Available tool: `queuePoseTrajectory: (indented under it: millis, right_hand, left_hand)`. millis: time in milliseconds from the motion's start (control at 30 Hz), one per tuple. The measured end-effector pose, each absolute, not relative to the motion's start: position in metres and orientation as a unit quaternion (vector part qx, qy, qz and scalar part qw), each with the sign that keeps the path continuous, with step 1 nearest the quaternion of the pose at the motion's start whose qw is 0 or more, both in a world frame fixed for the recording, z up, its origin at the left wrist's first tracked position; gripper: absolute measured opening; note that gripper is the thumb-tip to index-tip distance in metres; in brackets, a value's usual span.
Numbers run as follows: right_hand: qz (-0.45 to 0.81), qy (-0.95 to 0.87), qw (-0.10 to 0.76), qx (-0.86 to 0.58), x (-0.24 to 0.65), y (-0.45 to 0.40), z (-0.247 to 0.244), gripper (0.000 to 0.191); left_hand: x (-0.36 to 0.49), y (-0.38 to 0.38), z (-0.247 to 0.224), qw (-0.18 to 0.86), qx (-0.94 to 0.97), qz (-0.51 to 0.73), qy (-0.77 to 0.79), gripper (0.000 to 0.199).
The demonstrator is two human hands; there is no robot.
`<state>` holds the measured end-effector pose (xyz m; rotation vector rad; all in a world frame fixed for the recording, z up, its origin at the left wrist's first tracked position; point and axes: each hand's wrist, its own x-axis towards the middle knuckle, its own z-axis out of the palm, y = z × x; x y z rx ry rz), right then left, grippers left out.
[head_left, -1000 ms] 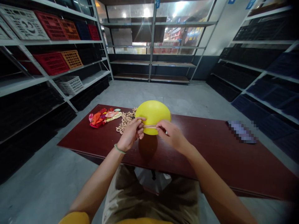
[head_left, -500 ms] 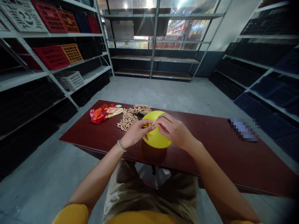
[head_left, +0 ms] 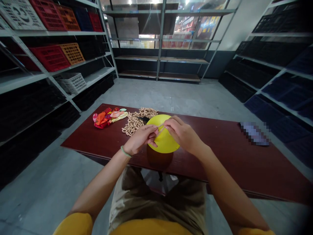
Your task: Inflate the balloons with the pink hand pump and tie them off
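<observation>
Has table edge (head_left: 192,174) near, room rightward; pinches strand (head_left: 160,126) in near-closed left hand (head_left: 141,138) and right hand (head_left: 183,133) over plump yellow balloon (head_left: 168,144).

Counter (head_left: 244,163): glossy, dark red-brown top. Left section: a pile of limp, multicoloured pieces (head_left: 105,118); just beside it, a heap of curled beige strands (head_left: 133,124). Right section: a bluish item (head_left: 254,133), detail obscured.

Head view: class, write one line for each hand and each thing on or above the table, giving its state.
Left hand: pinching
Right hand: pinching
Pale strand: stretched between both hands
Yellow balloon: inflated; knot not visible
Coloured balloons: uninflated, heaped
Tan pieces: loosely piled
Black item: lying among tan pieces; too small to tell more
Pixelated item: obscured, cannot tell
</observation>
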<state>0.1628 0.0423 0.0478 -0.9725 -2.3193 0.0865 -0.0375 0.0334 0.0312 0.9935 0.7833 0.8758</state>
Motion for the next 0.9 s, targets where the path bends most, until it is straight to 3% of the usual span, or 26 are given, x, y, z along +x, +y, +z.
queuePoseTrajectory:
  millis: [167, 333, 467, 633, 800, 900]
  right_hand:
    - [-0.011, -0.906, 0.278, -0.319, 0.157, 0.048, 0.059, 0.025]
    - [0.112, -0.911, 0.278, -0.283, 0.150, 0.060, 0.062, 0.022]
    - [0.157, -0.902, 0.271, -0.295, 0.147, 0.068, 0.061, 0.018]
    - [0.095, -0.853, 0.330, -0.392, 0.156, 0.054, 0.075, 0.026]
    - [0.012, -0.889, 0.245, -0.387, 0.153, 0.033, 0.073, 0.025]
    - [-0.022, -0.892, 0.236, -0.386, 0.147, 0.032, 0.058, 0.027]
  left_hand:
    - [-0.042, 0.036, 0.033, 0.698, 0.506, 0.338, 0.377, 0.020]
    - [-0.043, 0.032, 0.032, 0.687, 0.535, 0.324, 0.370, 0.013]
    - [-0.039, 0.031, 0.025, 0.675, 0.523, 0.347, 0.386, 0.027]
    - [-0.038, 0.033, 0.017, 0.693, 0.467, 0.386, 0.392, 0.033]
    - [-0.033, 0.029, 0.014, 0.686, 0.456, 0.415, 0.386, 0.035]
    - [-0.032, 0.026, 0.013, 0.672, 0.476, 0.407, 0.395, 0.037]
